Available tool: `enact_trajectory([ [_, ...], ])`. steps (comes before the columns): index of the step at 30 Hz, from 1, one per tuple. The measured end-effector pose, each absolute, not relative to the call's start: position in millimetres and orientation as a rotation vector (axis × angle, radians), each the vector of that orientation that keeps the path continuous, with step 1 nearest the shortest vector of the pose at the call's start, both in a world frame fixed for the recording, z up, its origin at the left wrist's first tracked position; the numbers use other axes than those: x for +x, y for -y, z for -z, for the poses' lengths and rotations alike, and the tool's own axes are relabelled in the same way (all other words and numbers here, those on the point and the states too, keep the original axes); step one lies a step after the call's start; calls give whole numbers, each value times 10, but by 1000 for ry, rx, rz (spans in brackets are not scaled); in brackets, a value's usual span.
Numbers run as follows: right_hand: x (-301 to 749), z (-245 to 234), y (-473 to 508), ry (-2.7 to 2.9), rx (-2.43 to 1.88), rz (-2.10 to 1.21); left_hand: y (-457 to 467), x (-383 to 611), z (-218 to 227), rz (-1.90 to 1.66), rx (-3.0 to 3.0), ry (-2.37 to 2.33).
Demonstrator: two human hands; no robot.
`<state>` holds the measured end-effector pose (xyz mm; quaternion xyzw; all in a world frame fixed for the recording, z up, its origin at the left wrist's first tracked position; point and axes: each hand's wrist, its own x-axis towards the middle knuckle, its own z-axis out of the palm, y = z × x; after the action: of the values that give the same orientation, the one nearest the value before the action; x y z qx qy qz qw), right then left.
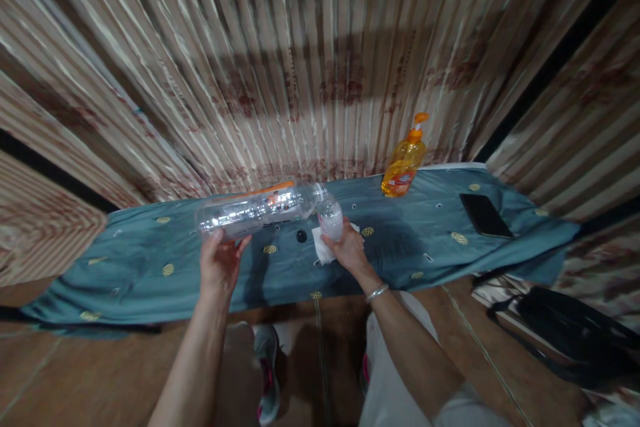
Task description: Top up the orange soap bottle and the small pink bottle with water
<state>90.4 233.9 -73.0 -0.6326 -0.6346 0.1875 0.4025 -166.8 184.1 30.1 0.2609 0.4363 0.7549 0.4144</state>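
My left hand (220,262) is wrapped under a large clear plastic bottle (240,215) with an orange label, tipped nearly level with its neck to the right. That neck meets the mouth of a small clear plastic cup or bottle (330,217); whether they touch I cannot tell. My right hand (347,245) grips this smaller container over a white tissue (323,252) on the cloth. A dark round cap (301,236) lies between my hands. Any liquid inside the large bottle is hard to make out.
A blue-green patterned cloth (215,310) covers the narrow table. An orange pump bottle (403,163) stands at the back right, with a dark phone (485,215) farther right. Pleated curtains (310,47) hang behind. A black bag (575,330) rests at lower right.
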Motion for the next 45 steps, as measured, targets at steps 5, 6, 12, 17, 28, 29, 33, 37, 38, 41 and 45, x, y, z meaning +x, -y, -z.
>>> enact_trajectory([
  [5,898,652,-2329,1641,-1604,-470,-1890,-1724,-339,-1888,621,-1094],
  [6,895,643,-2329,1647,-1605,-462,-1914,-1742,-349,-1882,645,-1088],
  [12,867,628,-2318,1651,-1643,-420,-2129,-1818,-363,-1907,754,-1015],
  [17,852,624,-2298,1617,-1684,-440,-2278,-1831,-292,-1879,782,-950],
  [28,801,632,-2253,1508,-1684,-471,-2275,-1713,-260,-1895,707,-842],
  [29,794,637,-2248,1495,-1683,-467,-2261,-1684,-269,-1896,698,-836],
  [33,777,650,-2249,1472,-1699,-457,-2201,-1600,-303,-1896,682,-835],
  [37,781,666,-2260,1490,-1693,-448,-2170,-1588,-305,-1894,647,-875],
  [38,784,672,-2261,1495,-1687,-444,-2170,-1590,-301,-1893,635,-884],
  [41,792,690,-2263,1502,-1686,-449,-2181,-1590,-288,-1896,605,-900],
  [45,799,706,-2270,1516,-1680,-471,-2181,-1565,-290,-1922,593,-900],
])
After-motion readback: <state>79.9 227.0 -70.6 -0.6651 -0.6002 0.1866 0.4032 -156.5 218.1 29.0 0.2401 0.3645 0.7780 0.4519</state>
